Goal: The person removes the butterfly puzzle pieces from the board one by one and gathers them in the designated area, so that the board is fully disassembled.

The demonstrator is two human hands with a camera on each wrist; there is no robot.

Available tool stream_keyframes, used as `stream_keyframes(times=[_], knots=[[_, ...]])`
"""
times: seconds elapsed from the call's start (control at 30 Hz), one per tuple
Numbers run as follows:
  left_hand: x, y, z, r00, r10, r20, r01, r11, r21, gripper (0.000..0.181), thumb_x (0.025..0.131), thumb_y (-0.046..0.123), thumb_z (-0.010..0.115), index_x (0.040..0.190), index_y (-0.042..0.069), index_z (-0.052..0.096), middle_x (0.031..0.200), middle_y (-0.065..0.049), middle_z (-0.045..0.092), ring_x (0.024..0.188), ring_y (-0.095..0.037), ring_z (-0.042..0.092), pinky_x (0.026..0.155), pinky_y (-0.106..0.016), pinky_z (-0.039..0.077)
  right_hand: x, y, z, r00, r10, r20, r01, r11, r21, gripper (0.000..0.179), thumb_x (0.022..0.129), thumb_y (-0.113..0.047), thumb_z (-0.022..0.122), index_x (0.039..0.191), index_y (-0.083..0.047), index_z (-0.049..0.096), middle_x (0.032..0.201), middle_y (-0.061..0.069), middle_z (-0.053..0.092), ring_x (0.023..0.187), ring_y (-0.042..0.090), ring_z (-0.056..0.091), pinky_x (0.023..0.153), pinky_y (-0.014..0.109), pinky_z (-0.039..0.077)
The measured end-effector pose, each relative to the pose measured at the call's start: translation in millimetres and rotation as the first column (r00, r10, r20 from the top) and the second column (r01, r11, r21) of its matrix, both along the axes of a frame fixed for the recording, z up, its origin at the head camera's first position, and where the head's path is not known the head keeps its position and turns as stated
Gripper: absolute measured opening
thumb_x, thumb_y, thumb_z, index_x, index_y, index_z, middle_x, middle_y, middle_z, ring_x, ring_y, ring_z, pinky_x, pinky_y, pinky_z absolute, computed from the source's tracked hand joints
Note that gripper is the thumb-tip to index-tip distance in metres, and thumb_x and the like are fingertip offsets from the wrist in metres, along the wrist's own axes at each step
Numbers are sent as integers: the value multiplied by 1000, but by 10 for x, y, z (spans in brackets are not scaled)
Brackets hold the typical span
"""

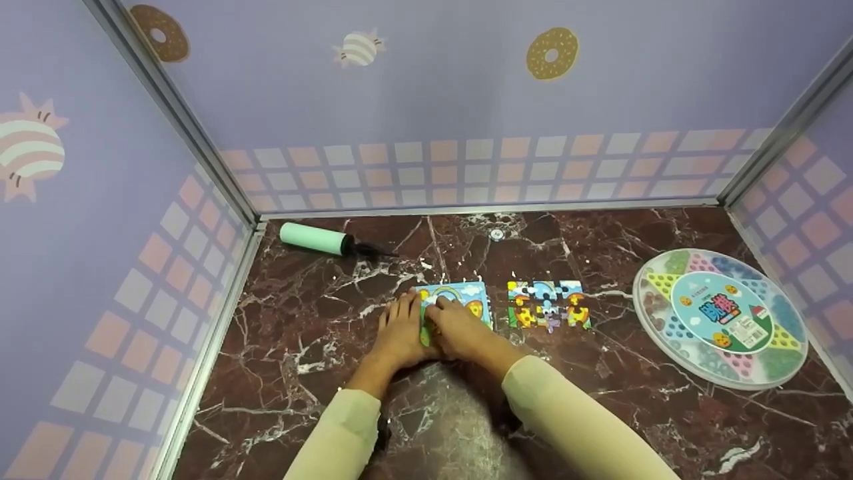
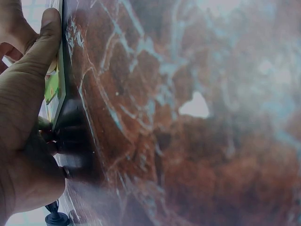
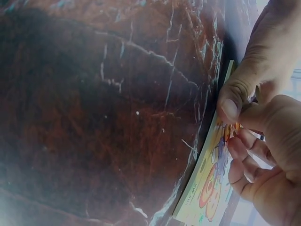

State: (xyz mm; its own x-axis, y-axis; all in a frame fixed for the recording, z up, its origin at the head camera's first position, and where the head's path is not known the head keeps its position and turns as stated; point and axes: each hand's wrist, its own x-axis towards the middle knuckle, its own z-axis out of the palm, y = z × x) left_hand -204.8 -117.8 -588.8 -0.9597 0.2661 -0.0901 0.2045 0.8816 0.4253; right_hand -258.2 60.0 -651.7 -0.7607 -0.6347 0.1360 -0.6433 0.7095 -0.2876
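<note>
A jigsaw board (image 1: 474,291) with a rainbow, clouds and a giraffe lies flat in front of me, partly covered by both hands. My left hand (image 1: 402,331) rests along its left side, fingers fairly straight, with the thumb (image 2: 49,35) at the near edge. Over the board's left part, my right hand (image 1: 461,331) has curled fingers and pinches a small puzzle piece (image 3: 229,129), mostly hidden by the fingers. A green patch (image 1: 425,335) shows between the hands. Right of the board, several loose jigsaw pieces (image 1: 546,319) lie face up in two rows.
A round Chinese checkers box (image 1: 723,313) with a clear lid lies at the right. Back left is a mint-green hand pump (image 1: 313,239) with a black end. A small white disc (image 1: 496,235) sits near the back wall. Patterned panels enclose the marbled surface (image 1: 320,413).
</note>
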Motion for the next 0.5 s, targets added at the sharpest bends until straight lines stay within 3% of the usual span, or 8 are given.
stream_keyframes(times=[0.23,0.3,0.4,0.5], knots=[[-5,12,6,1000,5,7,-5,1000,-3,134,76,58,96,174,-1,26,181,-22,26,169,-44,26,138,-66,21,-23,9,13,999,42,8,-41,997,-60,39,84,-13,83,122,-13,74,121,9,64,102,30,72,89,47,65],[-5,14,8,1000,5,-2,-5,1000,-5,134,75,57,97,173,-2,26,181,-22,28,168,-43,27,137,-66,21,6,17,82,998,63,26,-60,994,-90,37,83,-10,82,119,-11,76,124,10,66,106,33,72,92,50,64],[-21,3,-44,1000,6,-3,-6,1000,12,136,74,58,97,173,-1,26,181,-22,27,169,-44,25,137,-66,20,144,28,398,992,109,61,-101,988,-120,31,82,-6,81,113,-8,80,129,13,68,109,39,71,94,55,63],[-31,-3,-73,1000,5,4,-6,1000,21,137,74,59,97,174,-1,25,182,-22,25,169,-44,24,138,-67,18,116,72,324,984,176,9,-174,978,-114,23,86,-12,80,110,-12,80,133,9,67,112,34,69,95,51,62]])
